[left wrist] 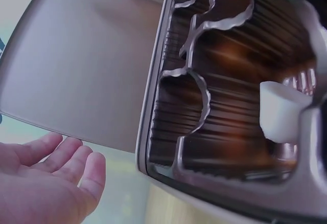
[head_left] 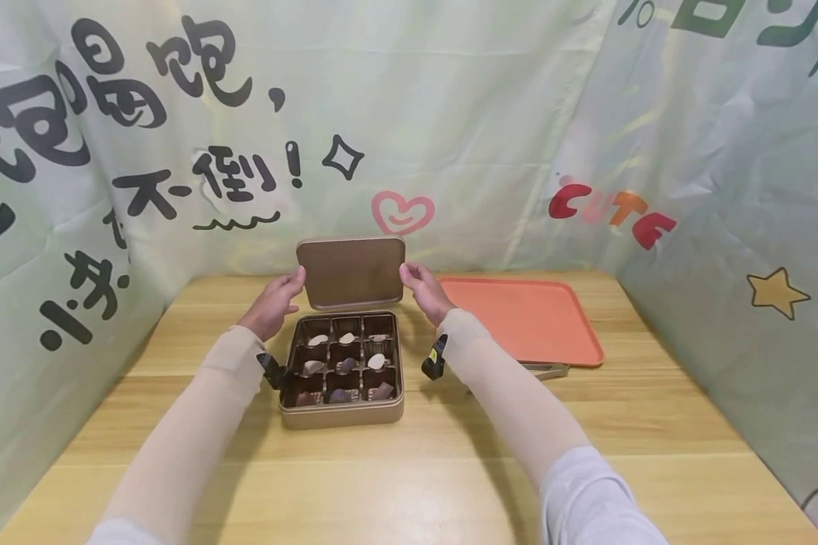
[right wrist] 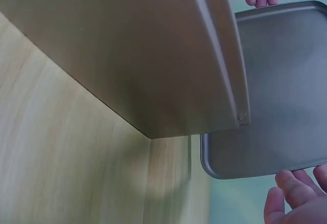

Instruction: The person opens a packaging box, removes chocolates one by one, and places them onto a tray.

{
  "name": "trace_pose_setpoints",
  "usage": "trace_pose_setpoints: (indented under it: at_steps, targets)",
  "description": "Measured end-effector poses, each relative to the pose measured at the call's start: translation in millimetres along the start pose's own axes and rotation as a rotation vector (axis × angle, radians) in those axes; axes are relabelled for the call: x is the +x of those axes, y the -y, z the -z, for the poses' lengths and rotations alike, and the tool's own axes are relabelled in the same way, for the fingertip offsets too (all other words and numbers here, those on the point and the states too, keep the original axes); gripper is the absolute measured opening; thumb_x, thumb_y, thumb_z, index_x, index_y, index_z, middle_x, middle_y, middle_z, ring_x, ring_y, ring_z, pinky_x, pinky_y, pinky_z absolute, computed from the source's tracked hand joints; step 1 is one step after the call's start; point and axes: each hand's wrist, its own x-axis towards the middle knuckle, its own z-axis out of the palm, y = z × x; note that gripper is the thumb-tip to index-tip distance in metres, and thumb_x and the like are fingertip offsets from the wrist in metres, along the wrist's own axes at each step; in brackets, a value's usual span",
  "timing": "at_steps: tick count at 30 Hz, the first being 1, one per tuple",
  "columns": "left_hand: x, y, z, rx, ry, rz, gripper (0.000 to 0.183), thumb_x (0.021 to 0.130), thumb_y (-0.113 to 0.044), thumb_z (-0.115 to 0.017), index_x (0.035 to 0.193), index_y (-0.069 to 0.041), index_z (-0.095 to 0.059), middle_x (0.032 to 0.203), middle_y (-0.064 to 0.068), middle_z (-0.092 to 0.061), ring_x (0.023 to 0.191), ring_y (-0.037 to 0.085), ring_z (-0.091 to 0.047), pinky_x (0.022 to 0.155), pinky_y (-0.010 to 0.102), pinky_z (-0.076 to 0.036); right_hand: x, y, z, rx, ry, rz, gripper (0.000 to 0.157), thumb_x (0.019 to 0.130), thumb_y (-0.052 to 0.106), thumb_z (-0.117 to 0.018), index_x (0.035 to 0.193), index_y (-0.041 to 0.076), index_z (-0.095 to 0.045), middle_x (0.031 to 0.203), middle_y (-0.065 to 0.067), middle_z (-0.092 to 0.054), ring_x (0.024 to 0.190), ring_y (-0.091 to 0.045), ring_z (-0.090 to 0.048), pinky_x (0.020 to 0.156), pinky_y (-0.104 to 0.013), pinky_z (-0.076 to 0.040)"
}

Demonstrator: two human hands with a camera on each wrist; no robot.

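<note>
Table (head_left: pixel 313 484): lid (head_left: pixel 351 272) off, box (head_left: pixel 344 416) open

Left hand (head_left: pixel 273 303) and right hand (head_left: pixel 428 291) pinch the raised lid's opposite sides, just behind the box. Lid handling seems in hand; the next move likely calls for even, two-handed control.

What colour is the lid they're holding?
The lid is bronze-brown; the head view shows it best.

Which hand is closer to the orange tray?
Right. The right hand is just left of the orange tray; the left hand is farther left, at the lid's opposite edge.
</note>
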Motion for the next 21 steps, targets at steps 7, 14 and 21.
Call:
trace_pose_setpoints:
  at_steps: [7,14,21]
  targets:
    - [6.8,0.3,1.7,-0.019,0.019,-0.009,0.070,0.106,-0.042,-0.030,0.151,0.007,-0.008,0.159,0.022,-0.006,0.145,0.038,-0.009,0.114,0.059,-0.018,4,-3,0.9,0.050,0.005,-0.018,0.060,0.103,0.041,-0.041,0.146,0.000,-0.034,0.150,-0.017,-0.035,0.136,-0.033,-0.034,0.113,-0.052,-0.029]
    - [11.5,3.2,3.3,-0.038,0.024,0.010,0.072,0.105,-0.044,-0.028,0.151,0.006,-0.005,0.159,0.022,-0.005,0.146,0.038,-0.007,0.115,0.059,-0.015,8,-4,0.4,0.110,0.057,-0.071,0.061,0.105,0.040,-0.036,0.151,0.001,-0.026,0.155,-0.017,-0.028,0.139,-0.038,-0.030,0.115,-0.059,-0.019]
    - [15.7,8.6,7.8,-0.024,0.049,0.014,0.078,0.104,-0.050,-0.027,0.151,0.006,-0.001,0.158,0.026,-0.005,0.145,0.040,-0.007,0.115,0.060,-0.013,15,-8,-1.0,0.158,0.077,-0.148,0.063,0.105,0.043,-0.033,0.154,0.006,-0.020,0.159,-0.012,-0.021,0.141,-0.037,-0.028,0.115,-0.058,-0.017]
